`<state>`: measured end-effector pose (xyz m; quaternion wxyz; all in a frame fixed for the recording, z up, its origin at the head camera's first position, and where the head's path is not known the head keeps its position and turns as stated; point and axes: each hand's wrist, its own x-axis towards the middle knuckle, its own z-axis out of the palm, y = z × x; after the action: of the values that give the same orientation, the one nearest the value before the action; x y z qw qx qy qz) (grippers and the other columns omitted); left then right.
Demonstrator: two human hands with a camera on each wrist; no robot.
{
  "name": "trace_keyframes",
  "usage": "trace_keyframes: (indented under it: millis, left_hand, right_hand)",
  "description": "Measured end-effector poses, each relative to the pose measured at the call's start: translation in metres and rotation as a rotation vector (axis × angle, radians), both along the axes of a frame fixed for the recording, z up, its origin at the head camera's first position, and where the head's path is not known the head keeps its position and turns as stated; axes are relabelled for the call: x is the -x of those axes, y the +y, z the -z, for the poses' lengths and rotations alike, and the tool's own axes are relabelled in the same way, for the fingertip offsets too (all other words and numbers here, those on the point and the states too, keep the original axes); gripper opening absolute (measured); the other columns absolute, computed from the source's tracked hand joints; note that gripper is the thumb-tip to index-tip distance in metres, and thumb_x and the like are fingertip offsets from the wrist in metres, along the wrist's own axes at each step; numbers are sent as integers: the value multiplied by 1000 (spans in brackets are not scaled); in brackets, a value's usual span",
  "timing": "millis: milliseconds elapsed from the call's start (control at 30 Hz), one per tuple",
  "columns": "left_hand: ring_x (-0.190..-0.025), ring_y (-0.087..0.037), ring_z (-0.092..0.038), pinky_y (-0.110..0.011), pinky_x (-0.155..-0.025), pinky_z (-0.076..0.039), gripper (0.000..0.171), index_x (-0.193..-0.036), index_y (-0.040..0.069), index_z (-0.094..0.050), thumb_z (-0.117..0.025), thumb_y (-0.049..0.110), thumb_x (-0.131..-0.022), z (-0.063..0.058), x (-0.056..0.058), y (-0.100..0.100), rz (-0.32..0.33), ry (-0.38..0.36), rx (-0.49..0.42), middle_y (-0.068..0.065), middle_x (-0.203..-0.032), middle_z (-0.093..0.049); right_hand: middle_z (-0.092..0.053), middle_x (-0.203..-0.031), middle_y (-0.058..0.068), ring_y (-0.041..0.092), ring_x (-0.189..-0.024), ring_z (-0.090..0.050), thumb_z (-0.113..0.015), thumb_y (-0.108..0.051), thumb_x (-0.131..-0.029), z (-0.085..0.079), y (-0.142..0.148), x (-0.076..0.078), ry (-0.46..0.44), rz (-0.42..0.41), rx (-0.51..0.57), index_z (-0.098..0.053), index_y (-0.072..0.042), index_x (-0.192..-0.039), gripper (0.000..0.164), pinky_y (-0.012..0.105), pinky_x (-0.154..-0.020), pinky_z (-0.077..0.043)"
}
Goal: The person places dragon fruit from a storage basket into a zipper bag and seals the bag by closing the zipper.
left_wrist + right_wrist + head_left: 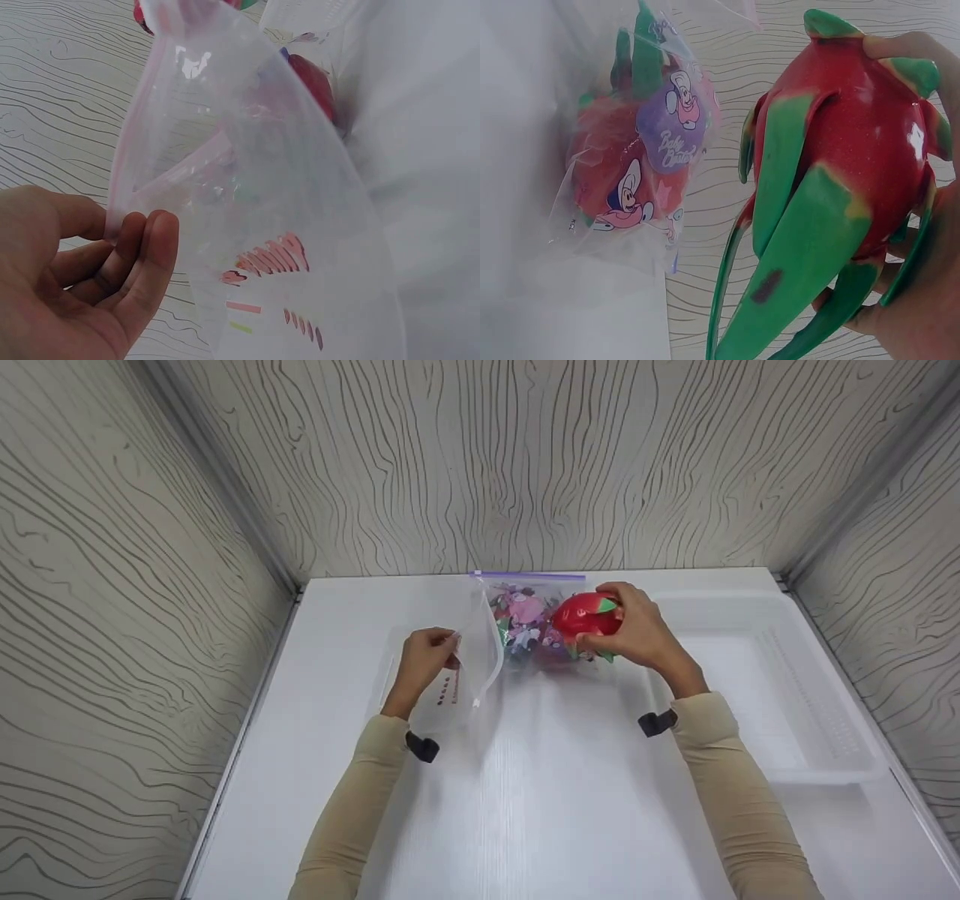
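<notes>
My left hand (424, 664) pinches the edge of a clear zip bag (300, 187) between thumb and fingers. The bag's mouth gapes toward the right, and red print (448, 688) shows on its side. In my right hand (643, 634) is a red dragon fruit (840, 135) with green leaf-like scales, gripped from its right side. It hangs just right of the clear bag, outside its mouth. Behind stands a second bag (679, 142) with cartoon print and a purple zip strip (532, 576); something red with green tips shows through its film.
A white plastic basket (832, 775) sits on the right of the white table (540, 825). Wood-grain panels (525, 465) rise at the back and both sides, close behind the printed bag.
</notes>
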<state>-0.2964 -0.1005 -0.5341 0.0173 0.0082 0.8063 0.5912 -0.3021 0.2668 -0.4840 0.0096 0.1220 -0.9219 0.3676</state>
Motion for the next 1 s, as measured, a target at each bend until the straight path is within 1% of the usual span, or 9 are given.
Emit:
trace_keyframes:
  millis: [133,400,633,800,1000]
  left_hand:
    - [-62,-9,-70,-25,-66,-64,27,-120,-5,-75,-65,15,-104,-1,1,1,-3,-10,8,-7,-83,-73]
    - [-62,-9,-70,-26,-67,-64,27,-119,-4,-76,-66,16,-104,-1,1,1,-13,-20,-1,-7,-83,-73]
    - [-64,-10,-70,-26,-68,-64,27,-119,-2,-76,-66,17,-104,-2,0,-1,-23,-35,1,-7,-84,-74]
    - [-65,-10,-70,-27,-69,-64,28,-121,-4,-75,-66,18,-105,-1,0,-1,-22,-33,8,-7,-84,-74]
    - [-62,-9,-70,-26,-67,-64,28,-120,-7,-75,-66,15,-105,-1,1,2,-9,-9,-3,-9,-85,-75]
  right_hand:
    - [-51,-151,18,41,-142,-45,-90,-45,-82,-1,-5,2,10,-8,5,-42,-10,-154,93,66,-109,-52]
    - [-50,-152,17,40,-143,-44,-90,-43,-82,-2,-15,3,-3,-30,12,-41,-11,-154,92,65,-110,-52]
    - [-49,-154,16,40,-145,-43,-91,-41,-81,-1,-25,3,2,-31,7,-42,-12,-154,92,65,-111,-51]
    - [-51,-152,16,40,-143,-45,-91,-42,-80,-1,-34,4,15,-34,3,-43,-12,-154,93,65,-111,-52]
    - [-55,-148,15,37,-140,-49,-89,-41,-81,-1,-43,5,54,-58,2,-46,-10,-151,88,65,-117,-43]
